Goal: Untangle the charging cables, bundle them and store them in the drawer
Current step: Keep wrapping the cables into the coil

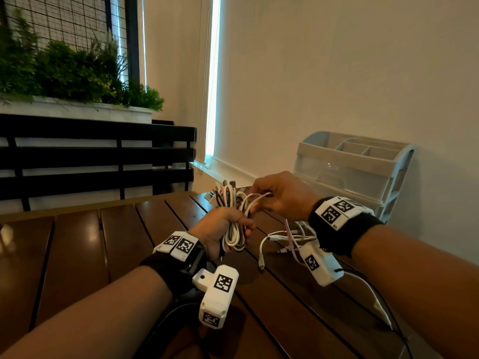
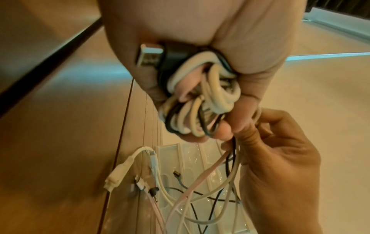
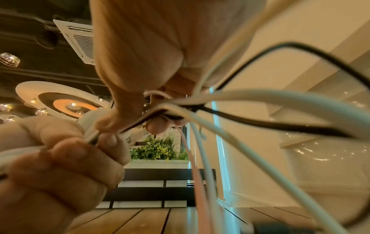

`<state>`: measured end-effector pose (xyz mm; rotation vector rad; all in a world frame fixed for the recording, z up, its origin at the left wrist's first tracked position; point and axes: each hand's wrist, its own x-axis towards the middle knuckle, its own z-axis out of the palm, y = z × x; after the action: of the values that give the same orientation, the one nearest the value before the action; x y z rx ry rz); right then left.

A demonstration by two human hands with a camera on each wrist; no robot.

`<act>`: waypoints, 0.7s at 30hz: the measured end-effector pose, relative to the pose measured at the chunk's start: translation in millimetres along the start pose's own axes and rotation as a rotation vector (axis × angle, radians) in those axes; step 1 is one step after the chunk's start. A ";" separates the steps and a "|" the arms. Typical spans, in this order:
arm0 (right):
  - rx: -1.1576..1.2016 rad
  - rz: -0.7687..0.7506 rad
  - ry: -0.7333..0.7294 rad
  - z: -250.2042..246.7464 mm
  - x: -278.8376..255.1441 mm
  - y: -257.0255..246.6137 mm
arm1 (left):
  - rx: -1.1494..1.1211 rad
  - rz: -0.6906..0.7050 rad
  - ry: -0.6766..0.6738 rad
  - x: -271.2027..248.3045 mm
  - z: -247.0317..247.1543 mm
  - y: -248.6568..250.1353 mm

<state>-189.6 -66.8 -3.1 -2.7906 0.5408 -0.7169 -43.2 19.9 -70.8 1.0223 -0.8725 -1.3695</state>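
Left hand (image 1: 220, 230) held the cable bundle (image 1: 233, 216) above the tabletop (image 1: 116, 242), near its far edge. Right hand (image 1: 282, 195) sat just right of the bundle, touching its strands. Loose cable ends (image 1: 285, 239) lay on the tabletop below the right wrist. Drawer organizer (image 1: 357, 172) stood behind-right, against the wall. Planter (image 1: 77, 73) was far left, above the bench back (image 1: 90, 156)

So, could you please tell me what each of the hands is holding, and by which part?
The left hand grips the coiled cable bundle around its middle. The right hand pinches the loose strands where they leave the coil; their plug ends trail on the table.
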 end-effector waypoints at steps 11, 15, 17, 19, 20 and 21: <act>-0.464 0.038 -0.201 -4.6 -0.7 1.6 | -0.087 0.027 0.036 7.6 -4.9 -4.2; -0.376 0.138 -0.208 5.9 -8.8 -2.4 | -0.155 0.067 0.075 8.5 -6.8 -0.9; -0.373 0.253 -0.265 10.6 -11.6 8.0 | -0.187 0.076 0.061 8.5 -6.2 -0.2; -0.462 0.312 -0.303 5.0 -11.5 19.6 | -0.236 0.074 0.033 8.1 -5.7 -0.1; -0.540 0.318 -0.296 -0.9 -10.1 24.3 | -0.249 0.067 0.023 7.9 -5.5 -0.7; -0.615 0.333 -0.264 -7.0 -8.3 29.3 | -0.243 0.058 0.019 8.0 -5.3 -1.3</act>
<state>-208.5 -90.9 -9.1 -3.1226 1.3127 -0.1098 -38.4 12.3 -74.6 0.8157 -0.6967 -1.3771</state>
